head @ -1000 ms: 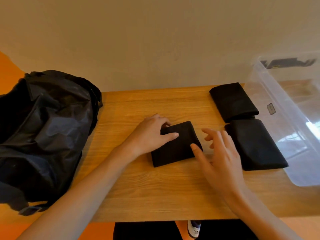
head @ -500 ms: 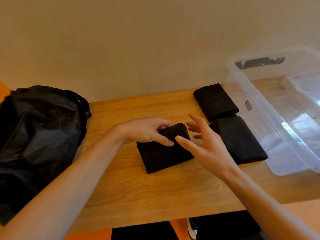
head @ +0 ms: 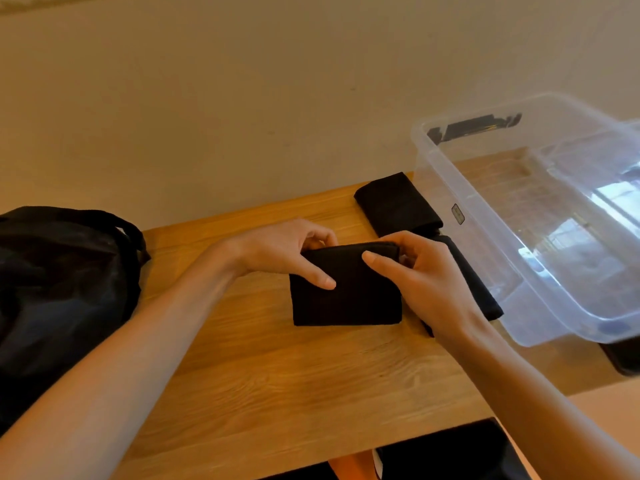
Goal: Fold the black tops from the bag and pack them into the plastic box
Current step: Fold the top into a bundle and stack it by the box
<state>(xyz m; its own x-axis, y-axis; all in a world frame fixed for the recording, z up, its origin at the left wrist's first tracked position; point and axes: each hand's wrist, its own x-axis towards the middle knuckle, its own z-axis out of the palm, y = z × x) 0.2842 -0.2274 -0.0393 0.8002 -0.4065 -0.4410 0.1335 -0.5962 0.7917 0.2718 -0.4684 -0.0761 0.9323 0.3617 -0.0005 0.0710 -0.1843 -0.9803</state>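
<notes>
- Between the two hands, at the far edge of the folded top (head: 346, 292), both sets of fingers are clamped on the cloth: the left hand (head: 291, 252) pinches the left corner with thumb on the near face and fingers curled behind, and the right hand (head: 420, 271) does the same at the right corner.
- The top's near edge lies on or just above the tabletop (head: 277, 375); I cannot tell which. Held by its upper edge at two corners, the square keeps its folds instead of falling open.
- Just beyond the right fingers lie two more folded tops, one (head: 398, 204) farther off, the other (head: 478, 289) partly hidden behind that hand. They sit beside the box wall, likely staged for packing.
- To the right of the right fingers stands the clear box (head: 450, 188), with nothing visibly inside it yet.
- Well left of the left fingers sits the black bag (head: 62, 278), the source of the tops.
- My reading: the fold is finished and the top is about to be lifted toward the box or the pile.
</notes>
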